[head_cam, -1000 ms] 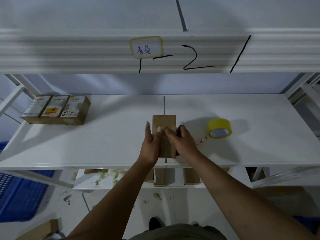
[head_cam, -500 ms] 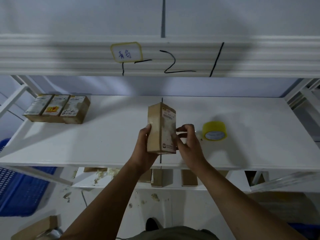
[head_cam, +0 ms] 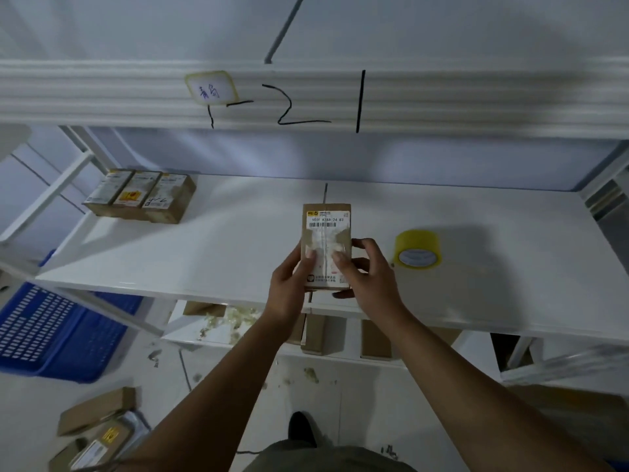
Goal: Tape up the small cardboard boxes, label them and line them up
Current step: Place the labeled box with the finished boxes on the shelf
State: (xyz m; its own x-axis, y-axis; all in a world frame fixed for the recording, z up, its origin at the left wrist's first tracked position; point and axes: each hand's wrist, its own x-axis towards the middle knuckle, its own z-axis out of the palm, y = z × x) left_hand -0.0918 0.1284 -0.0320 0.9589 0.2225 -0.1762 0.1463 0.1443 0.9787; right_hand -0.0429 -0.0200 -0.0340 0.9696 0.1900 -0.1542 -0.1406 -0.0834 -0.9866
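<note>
I hold a small cardboard box (head_cam: 326,229) above the front of the white shelf (head_cam: 238,253), its labelled face with a barcode turned up toward me. My left hand (head_cam: 289,287) grips its left side and my right hand (head_cam: 366,277) its right side, both thumbs pressing on the label. A yellow tape roll (head_cam: 418,250) lies on the shelf just right of my right hand. Three labelled boxes (head_cam: 141,195) stand side by side in a row at the shelf's far left.
A blue plastic crate (head_cam: 58,332) sits on the floor at the left. Loose cardboard boxes (head_cam: 95,427) lie on the floor at bottom left. More boxes (head_cam: 323,335) and paper scraps sit on the lower shelf. An upper shelf edge (head_cam: 306,97) with handwritten marks hangs overhead.
The box went from lying plain side up on the shelf to being lifted and turned, so its labelled face now points at me. Both hands stayed on it.
</note>
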